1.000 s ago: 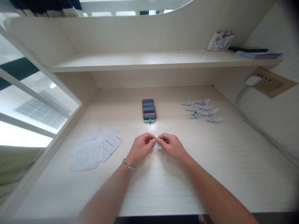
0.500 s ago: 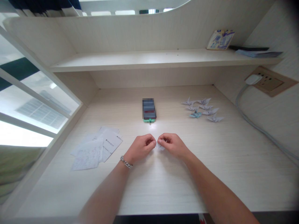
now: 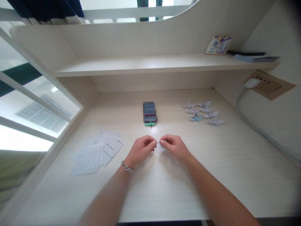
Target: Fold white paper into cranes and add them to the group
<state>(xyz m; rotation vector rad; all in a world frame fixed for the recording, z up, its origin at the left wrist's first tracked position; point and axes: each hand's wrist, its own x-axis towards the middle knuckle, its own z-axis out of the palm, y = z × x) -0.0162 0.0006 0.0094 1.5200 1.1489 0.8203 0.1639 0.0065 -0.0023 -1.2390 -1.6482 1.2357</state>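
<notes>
Between my two hands is a small piece of folded white paper (image 3: pixel 161 147), mostly hidden by the fingers. My left hand (image 3: pixel 144 147), with a silver chain bracelet (image 3: pixel 127 167) at the wrist, is closed in a pinch at the paper's left end. Thumb and fingers of my right hand (image 3: pixel 173 145) pinch its right side. Several folded paper cranes (image 3: pixel 204 112), white ones and a light blue one (image 3: pixel 196 118), stand grouped at the back right of the desk. At the left lie overlapping sheets of white paper (image 3: pixel 88 158) with writing and print.
A phone with a blurred screen (image 3: pixel 150 113) and a green edge lies beyond my hands. Above it runs a shelf (image 3: pixel 127 64) with a small box (image 3: pixel 218 45) and booklets (image 3: pixel 256 58). A cable (image 3: pixel 246 116) hangs from the wall socket (image 3: pixel 272 84) at the right.
The camera view has tilted up slightly, so the surroundings sit lower. Both hands stay at the folded paper, with only a slight shift of the fingers.
</notes>
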